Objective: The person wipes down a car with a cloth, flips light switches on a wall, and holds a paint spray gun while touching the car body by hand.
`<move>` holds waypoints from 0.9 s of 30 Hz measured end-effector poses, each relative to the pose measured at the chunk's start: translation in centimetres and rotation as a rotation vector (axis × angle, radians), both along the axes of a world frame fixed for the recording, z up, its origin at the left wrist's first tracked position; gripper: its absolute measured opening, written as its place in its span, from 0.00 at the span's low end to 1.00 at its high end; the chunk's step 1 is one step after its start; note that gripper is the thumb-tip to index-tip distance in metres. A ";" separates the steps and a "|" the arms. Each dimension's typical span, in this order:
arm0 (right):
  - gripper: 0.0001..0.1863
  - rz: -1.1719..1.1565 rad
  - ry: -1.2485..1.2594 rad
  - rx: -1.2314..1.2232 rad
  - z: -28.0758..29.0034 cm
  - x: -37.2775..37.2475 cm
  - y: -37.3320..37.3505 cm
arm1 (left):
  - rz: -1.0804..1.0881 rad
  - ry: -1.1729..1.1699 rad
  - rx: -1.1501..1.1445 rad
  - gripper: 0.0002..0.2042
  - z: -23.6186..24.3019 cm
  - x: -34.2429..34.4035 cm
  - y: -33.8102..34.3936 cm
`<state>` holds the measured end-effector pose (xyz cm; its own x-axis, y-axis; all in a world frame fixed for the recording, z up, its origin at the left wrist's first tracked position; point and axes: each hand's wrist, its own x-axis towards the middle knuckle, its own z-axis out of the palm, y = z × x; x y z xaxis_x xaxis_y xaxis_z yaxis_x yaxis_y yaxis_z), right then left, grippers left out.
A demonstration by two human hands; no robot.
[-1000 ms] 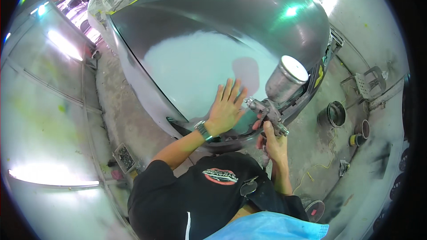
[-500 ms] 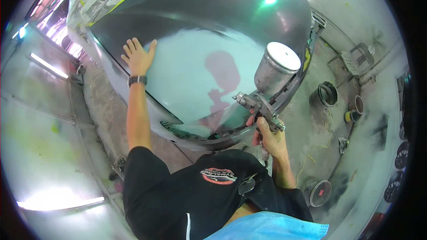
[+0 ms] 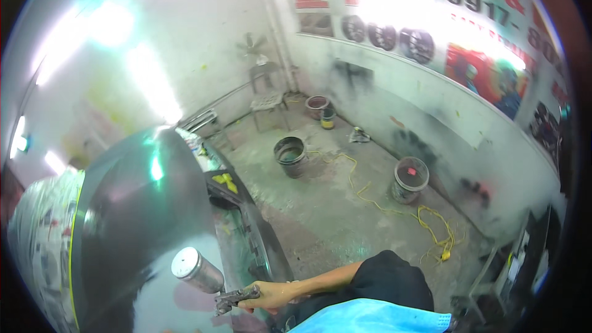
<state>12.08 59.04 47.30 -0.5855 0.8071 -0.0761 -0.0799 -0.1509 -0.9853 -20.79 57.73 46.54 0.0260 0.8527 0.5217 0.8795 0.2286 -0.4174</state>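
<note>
One hand (image 3: 271, 296), the right, is gripping a sprayer (image 3: 235, 299) whose cup (image 3: 206, 275), if leaking, could be spotting the hood (image 3: 126, 209); the left isn't showing.

The head camera (a wide fisheye) looks obliquely down from close beside the hood (image 3: 132, 209) across the floor (image 3: 320, 219).

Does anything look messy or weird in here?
Yes. The yellow cord lies in a messy tangle on the floor, not neatly coiled. Dark smudges mark the pale wall. And the dark car hood has a pale patch near the spray gun in the right hand, so its colours don't match.
</note>
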 end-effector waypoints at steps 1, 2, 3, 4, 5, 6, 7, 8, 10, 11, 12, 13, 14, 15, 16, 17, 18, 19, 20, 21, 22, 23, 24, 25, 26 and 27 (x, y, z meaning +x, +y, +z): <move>0.19 -0.064 0.031 0.019 0.1 0.1 -0.2 | -0.107 -0.012 0.038 0.38 0.2 -1.3 1.2; 0.19 -0.126 0.056 0.038 0.3 0.4 -0.2 | -0.144 -0.010 0.045 0.38 -0.2 -2.3 3.0; 0.19 -0.161 0.056 0.046 0.3 0.7 0.0 | -0.069 0.097 0.086 0.43 -0.8 -3.3 5.2; 0.19 -0.220 0.025 0.032 -0.1 1.2 0.2 | 0.016 0.190 0.127 0.49 -1.6 -4.2 7.2; 0.20 -0.278 -0.006 0.022 -0.3 1.8 0.4 | -0.006 0.174 0.139 0.49 -2.0 -5.1 9.5; 0.20 -0.301 -0.024 0.037 -0.5 2.7 0.4 | -0.041 0.167 0.178 0.51 -2.3 -5.6 12.3; 0.20 -0.378 -0.039 0.045 -0.7 3.6 0.1 | -0.078 0.155 0.217 0.54 -2.7 -5.3 14.6; 0.20 -0.451 -0.052 0.058 -0.9 4.4 -0.2 | -0.097 0.131 0.234 0.54 -2.8 -4.3 16.3; 0.18 -0.578 -0.029 0.129 -1.6 5.5 -1.3 | -0.288 0.135 0.392 0.55 -2.7 -2.4 18.8; 0.16 -0.681 0.016 0.185 -1.7 5.9 -1.8 | -0.383 0.139 0.471 0.55 -2.6 -1.6 19.7; 0.16 -0.700 0.001 0.197 -1.7 6.3 -2.3 | -0.474 0.144 0.550 0.56 -2.5 -0.8 20.3; 0.17 -0.717 0.041 0.185 -1.5 6.4 -3.0 | -0.570 0.155 0.628 0.56 -2.4 0.0 20.7; 0.17 -0.734 0.057 0.181 -2.1 6.4 -3.3 | -0.587 0.141 0.635 0.56 -1.6 1.9 19.9; 0.17 -0.744 0.070 0.174 -2.6 6.4 -3.5 | -0.424 0.098 0.125 0.56 -0.3 4.6 17.8; 0.17 -0.697 0.000 0.099 -4.6 6.1 -3.0 | -0.239 0.060 -0.379 0.56 0.6 6.3 16.0; 0.18 -0.651 -0.064 0.022 -5.0 5.8 -2.6 | -0.245 0.062 -0.375 0.56 0.9 6.8 15.3; 0.18 -0.653 -0.063 0.024 -5.3 5.5 -2.4 | -0.351 0.080 -0.424 0.54 1.2 7.1 14.6; 0.18 -0.630 -0.004 0.067 -4.9 5.3 -2.6 | -0.456 0.098 -0.476 0.52 1.3 7.1 14.0; 0.18 -0.612 0.025 0.087 -5.3 4.8 -2.4 | -0.453 0.098 -0.478 0.52 1.6 6.2 13.9; 0.19 -0.595 0.055 0.106 -5.7 4.4 -2.1 | -0.504 0.028 -0.453 0.50 2.1 4.3 13.9; 0.19 -0.570 0.029 0.289 -7.6 3.5 -1.3 | -0.550 -0.043 -0.427 0.48 2.7 2.2 13.7; 0.19 -0.538 0.004 0.470 -8.7 2.8 -0.8 | -0.535 -0.046 -0.432 0.48 2.9 -0.4 13.3; 0.19 -0.524 0.007 0.464 -8.3 2.5 -1.0 | -0.471 -0.095 -0.351 0.47 3.1 -3.5 12.8; 0.19 -0.453 0.021 0.307 -7.3 2.0 -1.4 | -0.404 -0.144 -0.271 0.47 3.6 -6.1 11.9; 0.18 -0.381 0.034 0.148 -6.2 1.5 -1.9 | -0.328 -0.176 -0.205 0.47 4.0 -8.7 10.9; 0.18 -0.357 0.035 0.137 -5.0 1.0 -2.3 | -0.225 -0.212 -0.151 0.46 4.2 -11.2 10.0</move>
